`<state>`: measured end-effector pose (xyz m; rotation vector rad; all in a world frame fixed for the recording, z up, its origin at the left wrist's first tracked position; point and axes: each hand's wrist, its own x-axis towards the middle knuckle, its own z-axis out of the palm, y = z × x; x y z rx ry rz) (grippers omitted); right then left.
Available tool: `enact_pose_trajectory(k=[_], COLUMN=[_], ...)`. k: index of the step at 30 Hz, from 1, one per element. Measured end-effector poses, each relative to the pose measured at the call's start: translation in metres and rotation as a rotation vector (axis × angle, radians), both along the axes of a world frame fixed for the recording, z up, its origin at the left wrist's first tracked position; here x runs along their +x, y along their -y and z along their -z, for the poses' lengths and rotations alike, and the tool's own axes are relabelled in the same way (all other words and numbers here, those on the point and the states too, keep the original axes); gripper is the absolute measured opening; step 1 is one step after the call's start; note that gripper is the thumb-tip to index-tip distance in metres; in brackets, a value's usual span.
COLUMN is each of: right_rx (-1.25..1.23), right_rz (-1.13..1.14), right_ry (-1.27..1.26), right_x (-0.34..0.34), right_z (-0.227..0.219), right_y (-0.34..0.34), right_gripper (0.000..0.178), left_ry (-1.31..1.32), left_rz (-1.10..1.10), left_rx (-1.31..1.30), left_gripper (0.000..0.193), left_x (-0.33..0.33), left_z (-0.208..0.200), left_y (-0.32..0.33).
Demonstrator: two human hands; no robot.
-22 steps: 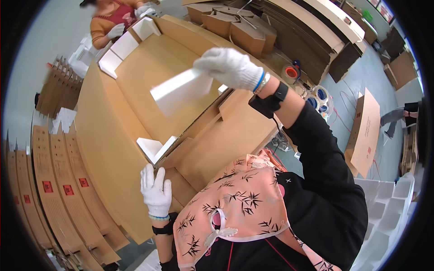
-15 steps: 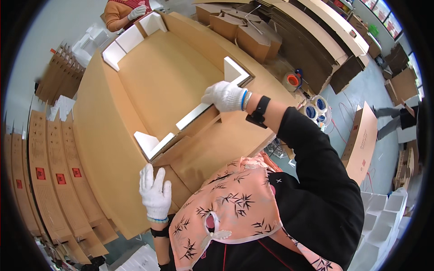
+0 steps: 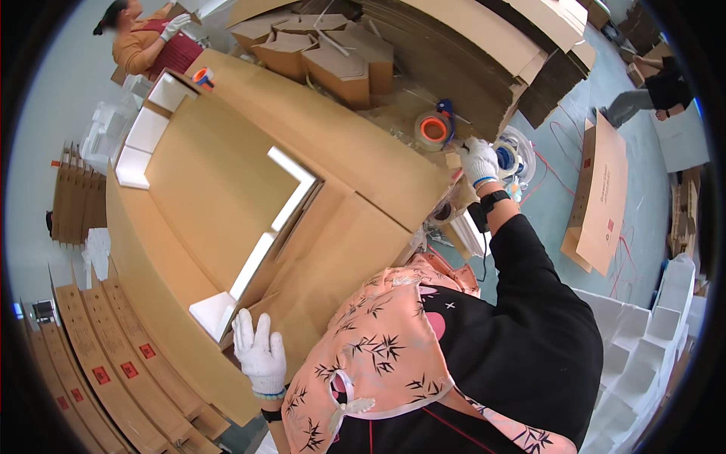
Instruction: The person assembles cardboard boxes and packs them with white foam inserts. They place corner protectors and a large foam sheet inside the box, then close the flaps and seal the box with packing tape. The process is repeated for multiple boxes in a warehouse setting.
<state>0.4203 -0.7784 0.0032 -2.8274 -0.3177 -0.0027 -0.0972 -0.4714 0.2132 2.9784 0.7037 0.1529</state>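
A large open cardboard box (image 3: 227, 250) lies in front of me, with white foam corner and edge pieces (image 3: 252, 265) lining the ends of its inner space. My left hand (image 3: 259, 352), in a white knit glove, has its fingers spread at the box's near left corner, by the folded flap. Off to the right, my gloved right hand (image 3: 479, 160) reaches out beside clear tape rolls with blue cores (image 3: 508, 157). Its fingers point away and are partly hidden, so any hold is unclear. A tape dispenser (image 3: 433, 130) with an orange hub lies just left of it.
Across the box stands a co-worker (image 3: 155, 41) in a red apron, near another tape dispenser (image 3: 203, 77). Folded cardboard (image 3: 333, 57) is piled at the back. Flat cartons (image 3: 113, 363) stand at left, white foam (image 3: 643, 363) at right. Another person (image 3: 650, 94) is at far right.
My right hand has left the box's near foam edge and moved right to the tape rolls. The left hand stays by the near left corner. The view has shifted rightward.
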Motion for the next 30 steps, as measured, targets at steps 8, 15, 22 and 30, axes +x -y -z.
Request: enact_pose_trajectory(k=[8, 15, 22, 30], right_rx=[-0.19, 0.31, 0.905, 0.581], right_rz=[0.08, 0.129, 0.463, 0.317], right_ry=[-0.325, -0.403, -0.27, 0.19], right_x=[0.046, 0.034, 0.078, 0.229], right_z=[0.029, 0.022, -0.083, -0.083], right_y=[0.003, 0.089, 0.194, 0.194], right_gripper=[0.032, 0.033, 0.028, 0.032], left_ry=[-0.075, -0.106, -0.162, -0.181], left_rz=[0.063, 0.203, 0.218, 0.197], left_rx=[0.006, 0.007, 0.0, -0.016], left_gripper=[0.042, 0.039, 0.039, 0.038], left_x=[0.097, 0.145, 0.156, 0.161], left_z=[-0.008, -0.001, -0.002, -0.006], left_y=[0.012, 0.008, 0.012, 0.017])
